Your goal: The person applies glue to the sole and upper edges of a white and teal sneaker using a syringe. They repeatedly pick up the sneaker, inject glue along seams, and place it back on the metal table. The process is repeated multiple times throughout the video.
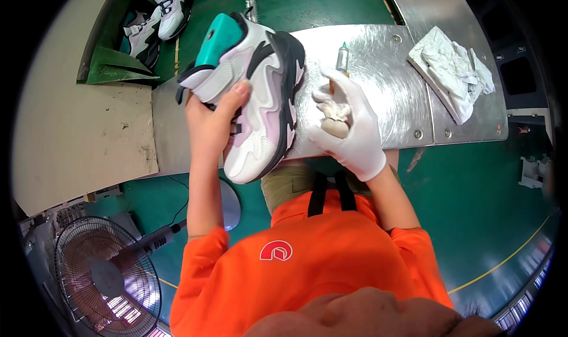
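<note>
My bare left hand grips a sneaker by its collar and strap, with the thumb over the upper. The shoe is white and pale lilac with a black sole edge and a teal tongue; its toe points toward me. Just right of it, my right hand, in a white glove, curls around a crumpled whitish wad with a smooth beige lower part. Beyond the fingers is a slim clear tool with a green tip. The glove hides its lower end, so whether the fingers touch it is unclear.
A metal bench plate lies under both hands. White crumpled cloths rest at its right. More sneakers sit at the far left beside a green-edged bin. A standing fan is at lower left, above a green floor.
</note>
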Demonstrator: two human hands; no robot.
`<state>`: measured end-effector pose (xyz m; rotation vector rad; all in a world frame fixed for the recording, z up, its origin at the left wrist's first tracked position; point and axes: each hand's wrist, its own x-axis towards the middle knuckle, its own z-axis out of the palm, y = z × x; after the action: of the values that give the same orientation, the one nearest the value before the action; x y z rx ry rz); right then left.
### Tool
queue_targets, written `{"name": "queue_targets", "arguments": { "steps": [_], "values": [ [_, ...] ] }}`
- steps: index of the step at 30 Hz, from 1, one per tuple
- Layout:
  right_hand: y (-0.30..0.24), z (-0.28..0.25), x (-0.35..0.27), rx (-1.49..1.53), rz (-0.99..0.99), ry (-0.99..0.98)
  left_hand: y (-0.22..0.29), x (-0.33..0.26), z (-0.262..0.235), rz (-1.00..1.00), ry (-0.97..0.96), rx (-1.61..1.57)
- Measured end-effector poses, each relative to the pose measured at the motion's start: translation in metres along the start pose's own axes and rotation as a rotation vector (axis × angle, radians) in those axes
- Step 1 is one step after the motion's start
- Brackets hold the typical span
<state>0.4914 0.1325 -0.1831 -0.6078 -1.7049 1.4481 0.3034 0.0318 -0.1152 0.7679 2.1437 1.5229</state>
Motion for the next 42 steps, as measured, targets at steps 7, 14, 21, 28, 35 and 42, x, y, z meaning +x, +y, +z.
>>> {"name": "queue_targets", "arguments": {
  "steps": [7,14,21,28,35,42],
  "values": [
    [0.006,0.014,0.02,-0.312,-0.14,0.02,0.001,-0.001,0.003,0.01,-0.055,0.045],
    [0.004,0.016,0.022,-0.257,-0.167,-0.008,-0.005,-0.001,0.003,0.066,-0.001,-0.078],
    [0.008,0.019,0.023,-0.26,-0.203,0.007,-0.007,0.001,0.006,0.071,-0.012,-0.068],
    [0.006,0.02,0.023,-0.287,-0.17,-0.015,-0.002,-0.002,0.005,0.01,-0.032,-0.01],
    [0.007,0.02,0.021,-0.291,-0.177,-0.001,-0.001,-0.005,0.009,0.056,-0.014,-0.018],
    [0.006,0.016,0.018,-0.193,-0.105,-0.007,-0.004,-0.003,0.007,0.092,-0.037,-0.061]
  ]
}}
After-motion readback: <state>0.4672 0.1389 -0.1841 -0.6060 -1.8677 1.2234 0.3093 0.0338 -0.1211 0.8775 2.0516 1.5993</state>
